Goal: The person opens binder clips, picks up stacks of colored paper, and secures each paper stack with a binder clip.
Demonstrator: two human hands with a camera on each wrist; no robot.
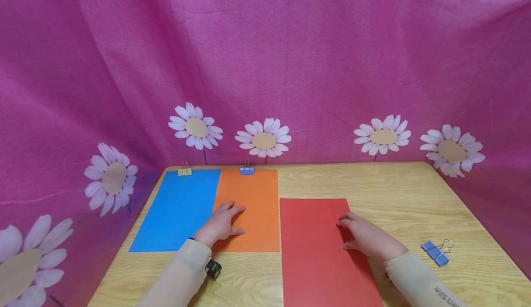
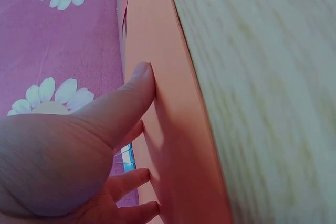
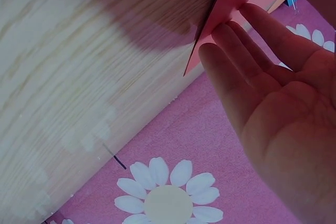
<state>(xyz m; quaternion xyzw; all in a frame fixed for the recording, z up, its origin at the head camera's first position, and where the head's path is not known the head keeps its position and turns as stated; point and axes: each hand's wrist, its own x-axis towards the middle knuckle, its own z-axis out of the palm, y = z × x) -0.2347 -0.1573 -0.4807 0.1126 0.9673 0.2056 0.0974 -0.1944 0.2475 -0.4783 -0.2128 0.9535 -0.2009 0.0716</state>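
Across the table (image 1: 356, 182), my left hand (image 1: 220, 226) rests splayed on the orange sheet (image 1: 257, 196), my right hand (image 1: 369, 238), ungripping, touches the red sheet (image 1: 315, 242) just beside — likely positioning, with careful alignment needed next.

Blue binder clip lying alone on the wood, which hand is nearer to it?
The right hand. It is at the red sheet's right edge, left of the blue binder clip; the left hand is farther left, on the orange sheet.
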